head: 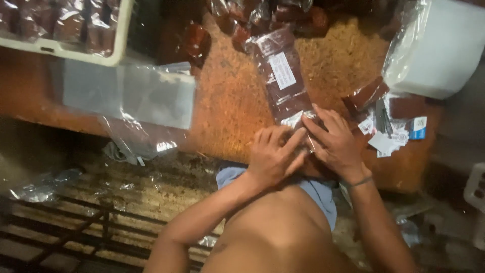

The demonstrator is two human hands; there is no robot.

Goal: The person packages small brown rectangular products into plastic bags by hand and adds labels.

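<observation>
A person seated at a worn orange bench [227,101] presses both hands onto the near end of a long clear packet [283,83] of dark brown blocks; the left hand [273,156] lies with fingers bent and closed over the packet's open mouth, the right hand [336,144] flattens its fingers on the same end from the other side, both touching the plastic; the packet sits near the middle of the bench, its long axis running from the front edge up toward the back edge and leaning slightly left, a white label [282,71] on its upper half; it looks filled and labelled, with the near end seemingly still being folded or closed; a heap of empty clear bags [146,96] hangs over the front edge at left, loose paper labels [391,134] lie toward the right edge, a white box in plastic [439,48] fills the back right corner, and a cream tray [65,30] of finished packets rests at the back left corner.
</observation>
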